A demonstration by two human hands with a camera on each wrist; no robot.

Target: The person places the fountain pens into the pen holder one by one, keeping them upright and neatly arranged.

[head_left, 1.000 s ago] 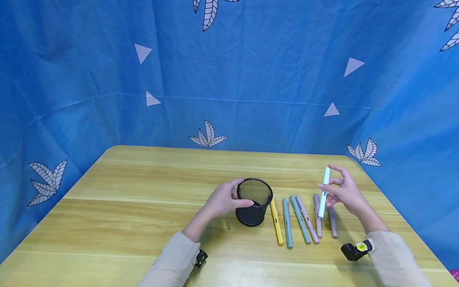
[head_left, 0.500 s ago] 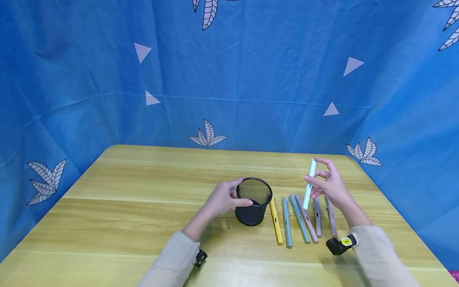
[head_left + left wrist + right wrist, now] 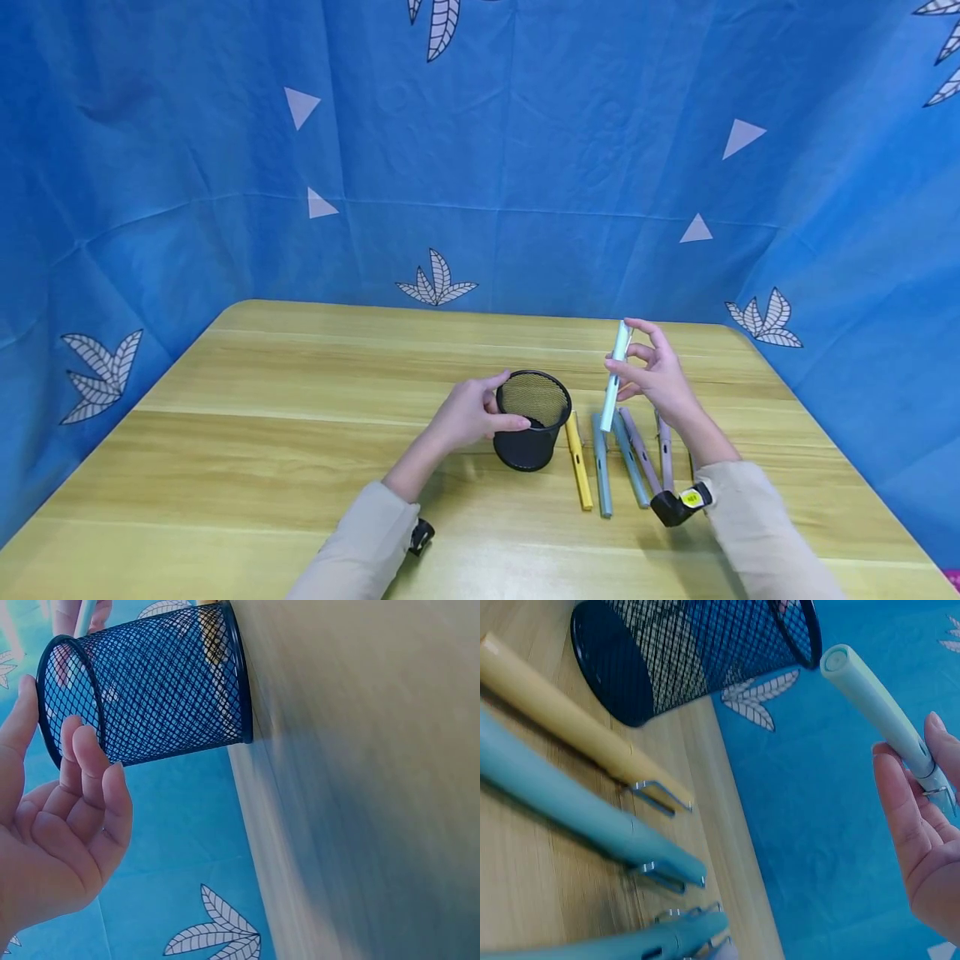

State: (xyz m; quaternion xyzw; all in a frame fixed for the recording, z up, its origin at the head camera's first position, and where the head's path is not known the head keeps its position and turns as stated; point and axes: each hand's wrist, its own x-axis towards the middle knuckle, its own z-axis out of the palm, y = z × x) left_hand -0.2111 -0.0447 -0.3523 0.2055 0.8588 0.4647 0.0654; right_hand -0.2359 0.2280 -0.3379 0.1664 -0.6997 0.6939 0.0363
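Note:
A black mesh pen holder (image 3: 525, 450) stands upright on the table, with no pens visible inside. My left hand (image 3: 468, 417) grips its rim from the left, thumb in front and fingers behind; the left wrist view shows this hand (image 3: 67, 832) beside the mesh. In my right hand (image 3: 660, 379), a pale mint pen (image 3: 616, 375) is pinched between thumb and fingers, nearly upright above the table. The right wrist view has the pen's (image 3: 877, 705) blunt end pointing towards the holder (image 3: 705, 652).
Right of the holder lie a yellow pen (image 3: 578, 467), a blue-green pen (image 3: 602, 475), another bluish pen (image 3: 632, 467) and purple pens (image 3: 665, 454). The right wrist partly covers the rightmost pen. A blue patterned curtain (image 3: 495, 167) hangs behind the wooden table (image 3: 262, 458).
My right hand has carried the mint pen left and slightly up, from over the purple pens to above the blue-green ones. The left hand and pen holder have stayed put.

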